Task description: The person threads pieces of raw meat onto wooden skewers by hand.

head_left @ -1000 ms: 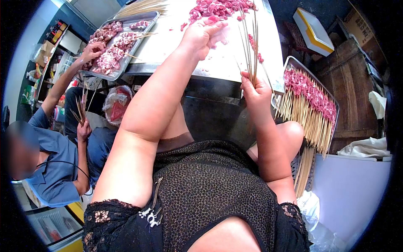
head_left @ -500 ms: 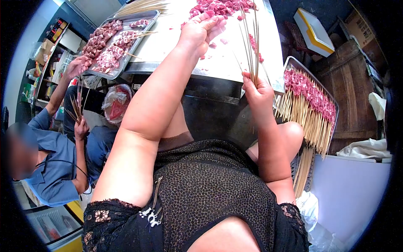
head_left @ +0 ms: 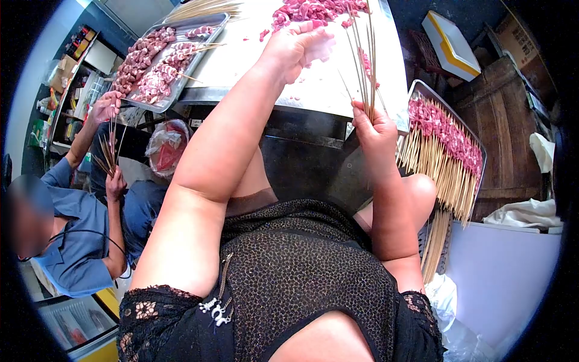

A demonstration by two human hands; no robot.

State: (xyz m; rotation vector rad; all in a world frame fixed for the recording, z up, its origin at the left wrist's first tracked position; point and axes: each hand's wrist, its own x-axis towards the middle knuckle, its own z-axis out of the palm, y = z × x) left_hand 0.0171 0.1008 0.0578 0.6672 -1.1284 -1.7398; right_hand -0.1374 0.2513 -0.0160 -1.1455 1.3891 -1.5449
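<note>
My left hand [head_left: 298, 50] is over the white tabletop [head_left: 250, 63], just below a pile of pink-red meat pieces [head_left: 319, 12]. Its fingers are apart and partly blurred, with nothing visible between them. Fingers and thumb of my right hand [head_left: 377, 130] are closed round the lower part of a bunch of thin wooden skewers [head_left: 369, 72] at the table's front edge. The skewers point up and fan out. Some red meat is threaded on one of them.
At left, a co-worker [head_left: 81, 223] holds skewers [head_left: 107, 154] near a metal tray [head_left: 181, 90] of meat. Right of the table, another tray [head_left: 479, 193] holds many meat skewers [head_left: 446, 142]. A white-and-yellow box [head_left: 449, 45] and a bag-lined bucket [head_left: 167, 151] are also in view.
My left hand has moved over the table near the meat pile, its fingers parting. My right hand has shifted slightly right with the skewers. The co-worker's raised hand has left the tray towards their skewers.
</note>
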